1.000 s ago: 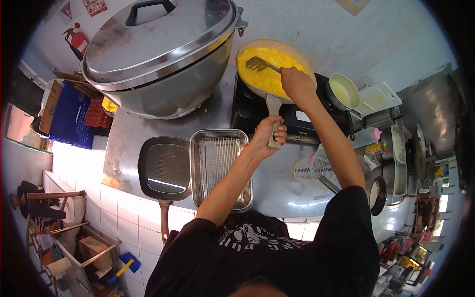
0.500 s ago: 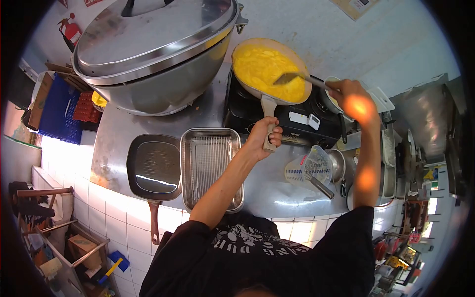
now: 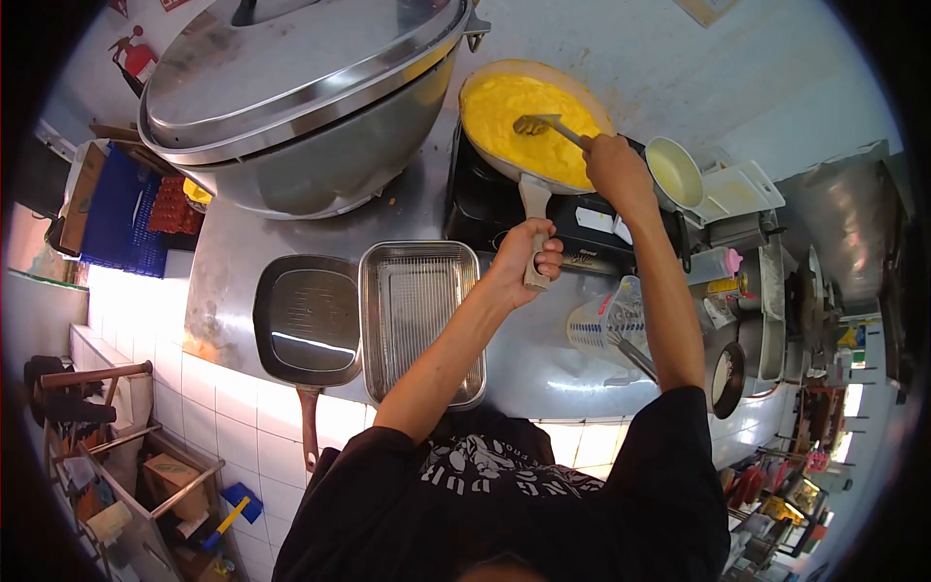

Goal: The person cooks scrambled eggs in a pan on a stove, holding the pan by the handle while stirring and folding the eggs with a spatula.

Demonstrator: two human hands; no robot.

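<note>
Both hands closed: left (image 3: 529, 262) round pan handle (image 3: 534, 199), right (image 3: 616, 170) gripping spatula (image 3: 555, 123).

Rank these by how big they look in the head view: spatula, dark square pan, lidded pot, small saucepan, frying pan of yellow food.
1. Lidded pot
2. Frying pan and dark square pan: too alike to rank
3. Small saucepan
4. Spatula

White capitals on the black shirt (image 3: 504, 524), on the wearer's side of the stove (image 3: 475, 199), are partly readable, a D and a U among them. Too small to read are the lettering on the stove's front, the markings on the measuring jug (image 3: 589, 325) near it, and the wall notice (image 3: 706, 9) beyond it.
</note>
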